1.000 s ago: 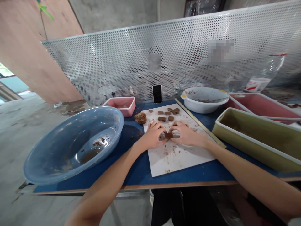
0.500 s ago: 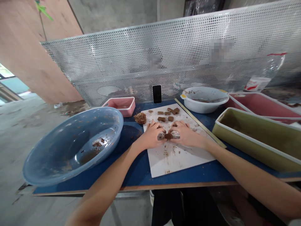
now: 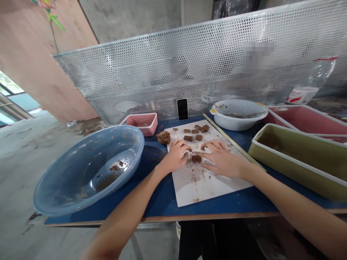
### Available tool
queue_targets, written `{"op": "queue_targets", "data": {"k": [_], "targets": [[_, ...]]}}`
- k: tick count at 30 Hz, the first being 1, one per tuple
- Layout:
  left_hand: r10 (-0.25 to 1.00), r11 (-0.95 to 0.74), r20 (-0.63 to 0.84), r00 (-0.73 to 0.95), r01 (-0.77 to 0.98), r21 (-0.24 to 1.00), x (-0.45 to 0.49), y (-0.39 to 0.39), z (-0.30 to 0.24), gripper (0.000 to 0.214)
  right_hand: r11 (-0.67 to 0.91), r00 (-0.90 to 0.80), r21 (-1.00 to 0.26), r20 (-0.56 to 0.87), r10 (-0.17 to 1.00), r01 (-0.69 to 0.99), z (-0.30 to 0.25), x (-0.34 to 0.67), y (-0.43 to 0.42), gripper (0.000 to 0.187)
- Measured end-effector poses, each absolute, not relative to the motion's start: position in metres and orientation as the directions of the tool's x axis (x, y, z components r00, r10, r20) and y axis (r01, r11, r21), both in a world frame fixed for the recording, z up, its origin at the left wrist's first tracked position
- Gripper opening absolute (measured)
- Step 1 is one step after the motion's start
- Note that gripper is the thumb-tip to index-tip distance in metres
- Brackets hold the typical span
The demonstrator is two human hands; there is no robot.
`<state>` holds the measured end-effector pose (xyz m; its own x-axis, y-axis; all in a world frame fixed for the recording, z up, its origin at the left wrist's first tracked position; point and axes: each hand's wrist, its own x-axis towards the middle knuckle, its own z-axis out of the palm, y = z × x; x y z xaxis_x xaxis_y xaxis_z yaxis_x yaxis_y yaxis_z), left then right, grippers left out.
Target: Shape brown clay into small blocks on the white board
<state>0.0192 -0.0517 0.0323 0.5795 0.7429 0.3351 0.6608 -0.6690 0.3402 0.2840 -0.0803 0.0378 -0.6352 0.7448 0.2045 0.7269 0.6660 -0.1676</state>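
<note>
Both hands rest on a white board (image 3: 206, 184) on the blue table. My left hand (image 3: 176, 156) is curled, its fingers bent down against the board beside a small brown clay piece (image 3: 196, 158). My right hand (image 3: 221, 160) lies flat with fingers spread, its fingertips next to that same piece. Several more brown clay pieces (image 3: 193, 132) lie in a loose group at the board's far end. A rough brown clay lump (image 3: 163, 137) sits just off the board's left corner.
A big blue basin (image 3: 81, 169) with wet clay stands at the left. A small pink tray (image 3: 141, 122), a phone (image 3: 182, 108), a white bowl (image 3: 238, 115), a wooden stick (image 3: 233, 142), and green (image 3: 295, 159) and pink (image 3: 306, 122) troughs line the back and right. A perforated metal screen (image 3: 151, 76) closes the back.
My hands have parted from the clay piece they pressed between them. The right hand has opened flat and the piece lies free on the board. The view shifted slightly.
</note>
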Motion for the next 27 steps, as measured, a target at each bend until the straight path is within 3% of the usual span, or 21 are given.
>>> {"op": "queue_targets", "data": {"k": [6, 14, 27], "targets": [[0.709, -0.705, 0.349, 0.612, 0.605, 0.370, 0.019, -0.050, 0.026, 0.019, 0.673, -0.649, -0.104, 0.192, 0.736, 0.732, 0.030, 0.292, -0.087, 0.050], [0.695, -0.715, 0.334, 0.637, 0.563, 0.415, 0.024, -0.048, 0.017, 0.029, 0.670, -0.640, -0.159, 0.204, 0.741, 0.725, 0.021, 0.296, -0.086, 0.052], [0.697, -0.711, 0.316, 0.644, 0.562, 0.422, 0.023, -0.046, 0.013, 0.028, 0.668, -0.643, -0.106, 0.198, 0.740, 0.736, 0.017, 0.296, -0.086, 0.056]]}}
